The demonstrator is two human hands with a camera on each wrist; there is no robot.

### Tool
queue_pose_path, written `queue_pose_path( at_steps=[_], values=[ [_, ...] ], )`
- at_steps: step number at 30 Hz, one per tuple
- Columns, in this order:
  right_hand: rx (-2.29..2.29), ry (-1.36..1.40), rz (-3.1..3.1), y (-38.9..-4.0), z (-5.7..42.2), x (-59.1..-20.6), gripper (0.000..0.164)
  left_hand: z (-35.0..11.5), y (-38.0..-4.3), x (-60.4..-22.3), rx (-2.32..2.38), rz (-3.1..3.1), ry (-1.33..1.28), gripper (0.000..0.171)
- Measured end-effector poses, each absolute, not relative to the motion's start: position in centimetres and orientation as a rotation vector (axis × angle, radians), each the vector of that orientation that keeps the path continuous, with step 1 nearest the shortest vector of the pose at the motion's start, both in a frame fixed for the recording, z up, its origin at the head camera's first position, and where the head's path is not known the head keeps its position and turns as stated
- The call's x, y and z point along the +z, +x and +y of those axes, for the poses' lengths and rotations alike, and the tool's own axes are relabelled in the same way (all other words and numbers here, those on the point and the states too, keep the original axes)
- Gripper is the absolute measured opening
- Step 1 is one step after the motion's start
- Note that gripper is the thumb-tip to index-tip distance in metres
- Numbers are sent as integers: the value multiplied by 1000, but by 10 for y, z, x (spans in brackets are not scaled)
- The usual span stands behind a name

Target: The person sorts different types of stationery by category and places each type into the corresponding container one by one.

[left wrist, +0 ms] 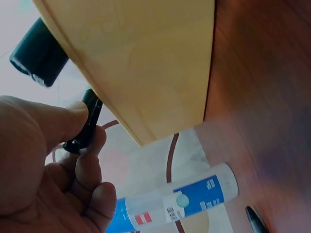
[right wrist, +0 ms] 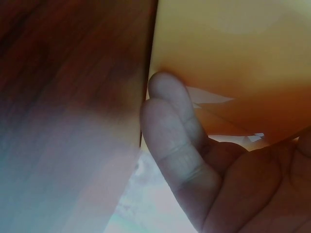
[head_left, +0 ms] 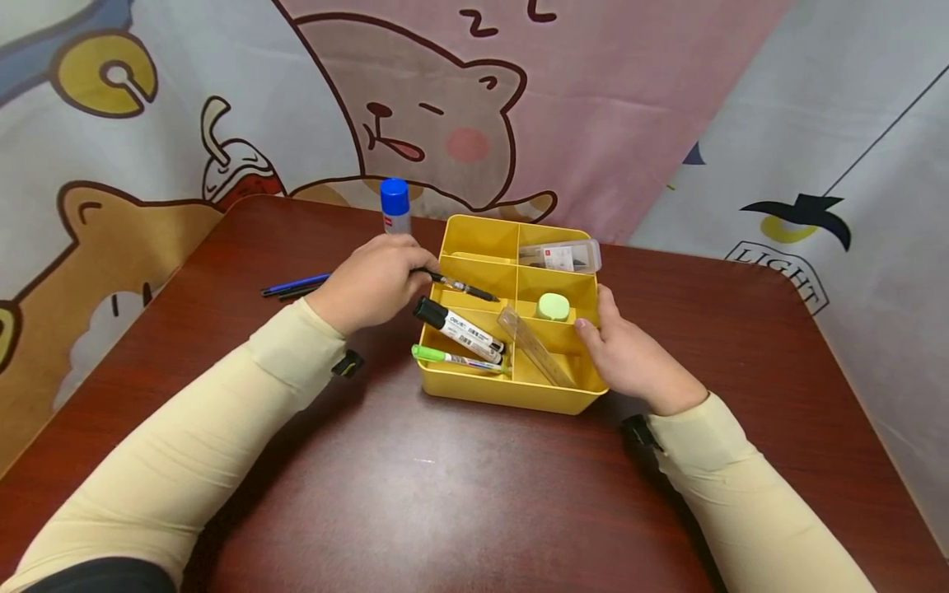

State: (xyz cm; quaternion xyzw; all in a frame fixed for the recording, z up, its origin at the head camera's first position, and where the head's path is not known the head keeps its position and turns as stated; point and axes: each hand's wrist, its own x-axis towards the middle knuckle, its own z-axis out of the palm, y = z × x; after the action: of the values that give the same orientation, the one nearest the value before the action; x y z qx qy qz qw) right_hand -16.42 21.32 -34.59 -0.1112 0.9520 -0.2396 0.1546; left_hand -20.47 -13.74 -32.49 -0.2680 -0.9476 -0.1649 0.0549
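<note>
A yellow compartment box stands on the table. My left hand pinches a black pen between thumb and fingers at its rear end, its tip pointing right over a left compartment. In the left wrist view, the pen's dark end shows between thumb and forefinger, beside the box wall. At the box's right side, my right hand grips the wall, thumb at the rim and fingers along the outside. A whiteboard marker and a green-capped pen lean in the front left compartment.
A clear ruler-like strip leans in the front right section, a pale green rounded item behind it. The back right section holds a clear plastic case. A blue-capped glue stick stands behind my left hand; pens lie left.
</note>
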Motion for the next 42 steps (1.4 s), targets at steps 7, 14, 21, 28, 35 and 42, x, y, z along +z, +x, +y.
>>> queue_pose_path(
  at_steps=[7, 14, 21, 28, 35, 42],
  values=[
    [-687, -307, 2715, -164, 212, -346, 77, -130, -204, -325, -471, -2913, -871, 22],
    [-682, -300, 2719, -164, 213, -345, 77, -130, -205, -325, -465, -2951, -887, 25],
    [-689, -306, 2719, -164, 213, -345, 76, -131, -204, -326, -490, -2982, -881, 28],
    [-687, -310, 2725, -165, 212, -346, 75, -132, -204, -328, -498, -3003, -845, 34],
    [-694, -331, 2740, -166, 213, -347, 75, -135, -204, -331, -522, -2993, -829, 39],
    [-697, -345, 2750, -166, 213, -347, 74, -139, -201, -331, -538, -2982, -813, 40]
  ],
)
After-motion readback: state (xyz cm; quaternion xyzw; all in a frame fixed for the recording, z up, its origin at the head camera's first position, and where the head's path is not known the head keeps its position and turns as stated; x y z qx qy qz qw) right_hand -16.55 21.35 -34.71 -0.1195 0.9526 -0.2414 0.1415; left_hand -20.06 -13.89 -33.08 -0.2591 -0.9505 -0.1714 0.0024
